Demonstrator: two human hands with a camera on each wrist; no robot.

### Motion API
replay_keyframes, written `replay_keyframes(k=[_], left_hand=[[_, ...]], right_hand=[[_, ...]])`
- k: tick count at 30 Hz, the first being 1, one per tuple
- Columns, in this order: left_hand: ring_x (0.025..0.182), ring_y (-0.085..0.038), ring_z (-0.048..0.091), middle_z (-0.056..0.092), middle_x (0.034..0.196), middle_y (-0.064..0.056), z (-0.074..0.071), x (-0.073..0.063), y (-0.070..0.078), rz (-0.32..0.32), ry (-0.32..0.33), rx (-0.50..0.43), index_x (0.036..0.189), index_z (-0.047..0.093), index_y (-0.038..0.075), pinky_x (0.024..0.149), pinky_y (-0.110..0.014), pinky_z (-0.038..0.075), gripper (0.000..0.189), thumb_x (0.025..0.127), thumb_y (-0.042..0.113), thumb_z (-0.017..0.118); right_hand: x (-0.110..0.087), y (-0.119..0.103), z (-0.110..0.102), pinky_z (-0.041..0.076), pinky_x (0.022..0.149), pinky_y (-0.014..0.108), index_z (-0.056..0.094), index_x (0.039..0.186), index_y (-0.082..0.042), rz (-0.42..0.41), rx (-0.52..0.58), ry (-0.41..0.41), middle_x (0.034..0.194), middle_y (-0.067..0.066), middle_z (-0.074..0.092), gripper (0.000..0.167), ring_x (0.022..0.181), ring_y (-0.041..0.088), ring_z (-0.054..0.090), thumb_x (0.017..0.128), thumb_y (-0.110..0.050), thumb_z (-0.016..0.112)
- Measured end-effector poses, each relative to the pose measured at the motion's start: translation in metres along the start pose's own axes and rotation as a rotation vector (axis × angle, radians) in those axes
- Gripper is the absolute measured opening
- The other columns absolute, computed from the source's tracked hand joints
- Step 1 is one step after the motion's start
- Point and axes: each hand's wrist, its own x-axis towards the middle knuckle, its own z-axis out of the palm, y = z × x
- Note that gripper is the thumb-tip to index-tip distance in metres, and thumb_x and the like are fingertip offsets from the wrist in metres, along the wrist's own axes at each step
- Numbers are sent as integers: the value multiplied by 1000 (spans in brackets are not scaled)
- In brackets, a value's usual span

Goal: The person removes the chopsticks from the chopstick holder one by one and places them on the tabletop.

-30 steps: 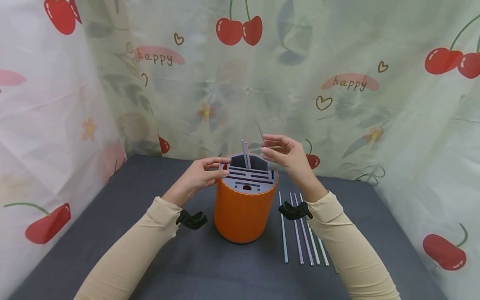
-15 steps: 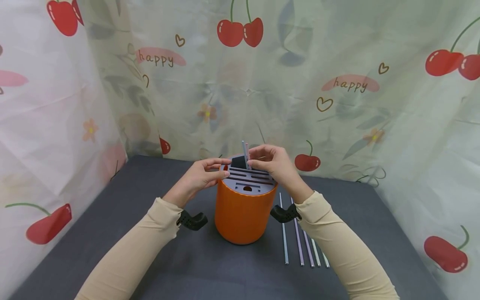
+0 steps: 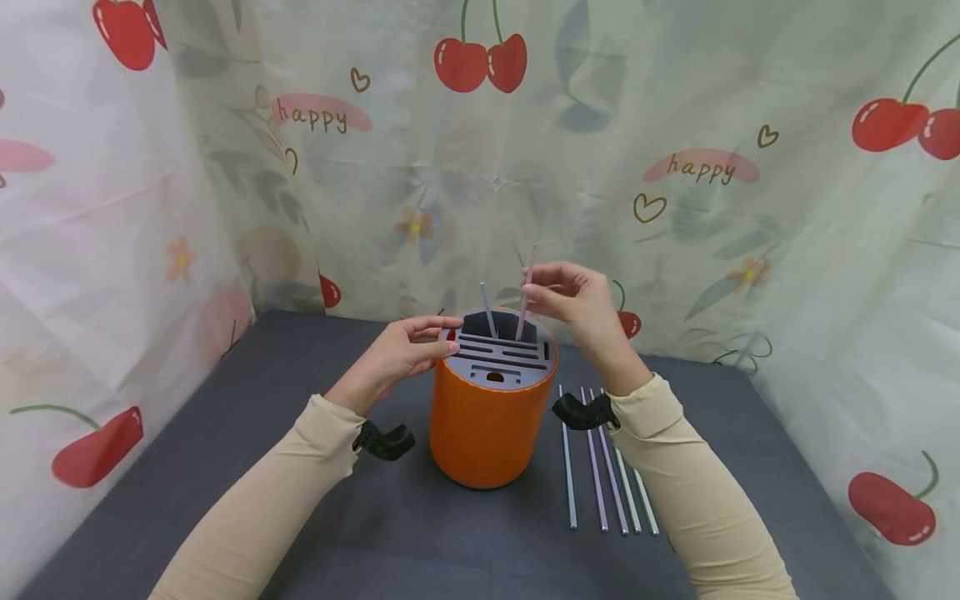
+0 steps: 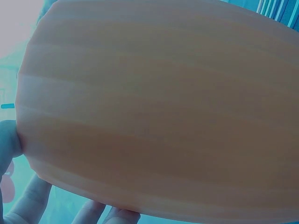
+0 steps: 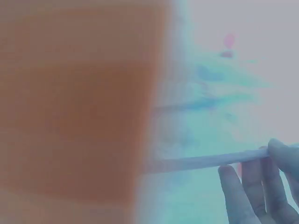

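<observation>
An orange knife block [image 3: 483, 433] with a slotted grey top stands upright on the table. My left hand [image 3: 397, 354] grips its upper left rim, thumb toward the front and fingers behind; in the left wrist view its orange wall fills most of the frame. My right hand [image 3: 573, 300] pinches a slim pink chopstick [image 3: 524, 304] above the block's back right side. The chopstick's lower end is inside the dark rear compartment, its tip hidden. A bluish chopstick [image 3: 488, 308] leans in that same compartment, to the left. The right wrist view shows the pinched chopstick [image 5: 210, 161] beside a blurred orange wall.
Several metallic chopsticks [image 3: 592, 467] in blue, purple and silvery green lie side by side on the dark grey table [image 3: 375, 533], right of the block and partly under my right forearm. A cherry-print curtain [image 3: 495, 167] closes off the back and sides.
My right hand, holding nothing a second ago, moved down to the pink chopstick, took hold of it and drew it up and right, away from the bluish one. My left hand stays put.
</observation>
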Motion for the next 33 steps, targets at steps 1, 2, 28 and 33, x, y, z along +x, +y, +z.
replay_keyframes(k=[1,2,28,33], left_hand=[[133,-24,43,40,148,-5,0,0,0,2,2,-1,128,63,22,107,-43,41,44,85,23,75],[133,-24,42,40,148,-5,0,0,0,2,2,-2,128,63,22,107,-43,41,44,85,23,76],[132,-24,44,46,142,-4,0,0,1,5,8,-4,128,64,22,107,-43,42,43,86,21,75],[130,-24,46,44,144,-5,2,-1,2,-6,16,-6,127,64,22,107,-43,42,43,86,20,75]], right_hand=[[1,-6,-5,58,78,34,72,100,-3,-44,61,29,98,0,72,17,83,13,70,84,1,72],[1,-12,-9,58,77,33,72,98,-4,-84,129,61,97,0,72,17,81,13,70,83,4,72],[-39,47,-190,56,60,20,71,114,-16,244,145,448,78,-5,70,36,67,6,68,82,0,74],[-56,115,-198,55,63,20,57,135,-8,510,-224,335,74,-17,68,49,70,-1,65,88,-12,71]])
